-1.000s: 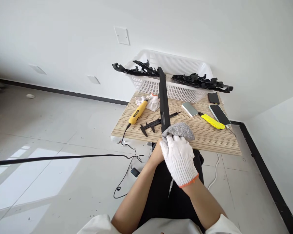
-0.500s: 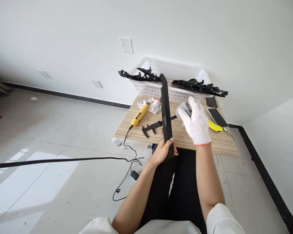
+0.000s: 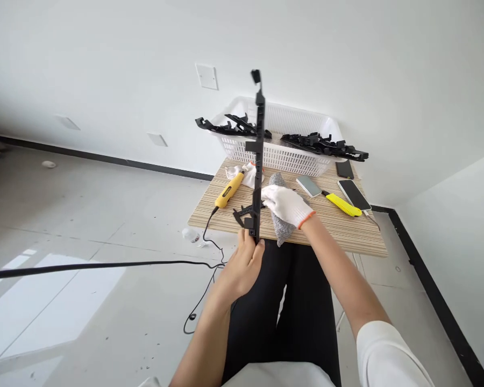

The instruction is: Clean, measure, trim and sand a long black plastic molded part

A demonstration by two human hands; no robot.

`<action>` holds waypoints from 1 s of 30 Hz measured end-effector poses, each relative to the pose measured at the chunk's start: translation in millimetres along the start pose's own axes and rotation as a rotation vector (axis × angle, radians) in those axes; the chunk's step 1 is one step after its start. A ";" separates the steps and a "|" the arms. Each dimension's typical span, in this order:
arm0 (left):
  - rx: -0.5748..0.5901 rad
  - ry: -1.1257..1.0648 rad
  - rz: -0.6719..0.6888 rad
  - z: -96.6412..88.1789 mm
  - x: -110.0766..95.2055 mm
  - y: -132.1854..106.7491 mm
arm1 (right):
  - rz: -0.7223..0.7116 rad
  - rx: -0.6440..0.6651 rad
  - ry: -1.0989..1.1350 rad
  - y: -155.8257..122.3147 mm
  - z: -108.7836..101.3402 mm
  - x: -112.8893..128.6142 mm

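Note:
A long black plastic trim piece (image 3: 260, 156) stands upright over the table's front edge, its narrow clipped edge toward me. My bare left hand (image 3: 242, 266) is closed around its lower end. On my right hand (image 3: 286, 204) is a white knit glove with an orange cuff. That hand is closed on a grey cloth (image 3: 281, 228), which hangs below the fingers beside the trim piece. The gloved fingertips are close to the trim; whether the cloth touches it I cannot tell. Behind the trim lies a black caliper (image 3: 242, 214), partly hidden.
A white plastic basket (image 3: 294, 161) with several black trim pieces (image 3: 318, 142) stands at the back. On the table (image 3: 347, 236) lie a yellow corded tool (image 3: 229, 191), a white glove (image 3: 250, 174), a grey block (image 3: 308, 186), a yellow knife (image 3: 342, 204) and phones (image 3: 354, 194). Cables run across the floor.
The trim piece has been turned from its smooth broad face to its clipped edge and moved slightly left. My right hand has come left and down with the cloth, uncovering the grey block.

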State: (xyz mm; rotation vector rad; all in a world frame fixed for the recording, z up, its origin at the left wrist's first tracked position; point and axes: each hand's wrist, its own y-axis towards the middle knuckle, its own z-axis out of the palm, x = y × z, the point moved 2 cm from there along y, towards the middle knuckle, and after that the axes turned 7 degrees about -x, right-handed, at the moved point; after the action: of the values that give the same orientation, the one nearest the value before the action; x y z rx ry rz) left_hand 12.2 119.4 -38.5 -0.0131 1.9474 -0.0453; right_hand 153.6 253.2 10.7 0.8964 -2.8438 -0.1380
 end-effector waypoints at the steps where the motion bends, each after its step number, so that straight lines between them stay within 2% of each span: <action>1: -0.030 0.024 0.012 -6.3 -0.6 -2.3 | -0.036 0.034 -0.086 9.1 9.8 2.4; 3: -0.075 0.034 0.008 -16.3 -0.4 -5.1 | -0.018 0.091 -0.212 25.4 21.4 2.8; 5: -0.129 0.014 -0.005 -23.3 0.1 -5.2 | 0.046 0.129 -0.290 39.2 23.3 -0.3; 8: -0.202 -0.093 -0.026 -28.2 0.3 -2.2 | 0.087 0.187 -0.331 54.2 15.7 -5.4; 11: -0.205 -0.273 -0.027 -28.5 -0.9 0.2 | 0.090 0.305 -0.326 59.2 8.2 -6.4; 13: -0.229 -0.357 -0.021 -28.7 -2.2 0.1 | 0.093 0.329 -0.321 58.4 6.1 -4.5; 16: -0.290 -0.427 -0.064 -30.1 -2.9 -1.9 | 0.103 0.290 -0.319 56.4 8.1 -2.1; 19: -0.290 -0.426 -0.108 -31.3 -1.9 -3.6 | 0.124 0.275 -0.299 56.5 12.2 -6.2; 22: -0.289 -0.402 -0.051 -32.6 -0.1 -4.0 | 0.141 0.239 -0.253 55.7 12.8 -15.2; 26: -0.349 -0.443 0.066 -32.4 2.7 -2.6 | 0.192 0.061 -0.157 46.4 8.1 -27.4; 30: -0.355 -0.581 0.115 -26.0 5.0 0.5 | 0.329 -0.163 -0.084 32.5 5.2 -37.5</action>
State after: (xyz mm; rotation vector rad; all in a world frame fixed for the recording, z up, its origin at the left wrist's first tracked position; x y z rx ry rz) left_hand -13.9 120.4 -33.6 -0.1343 1.3514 0.3464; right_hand 164.7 301.5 5.4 0.3923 -2.9547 -0.3675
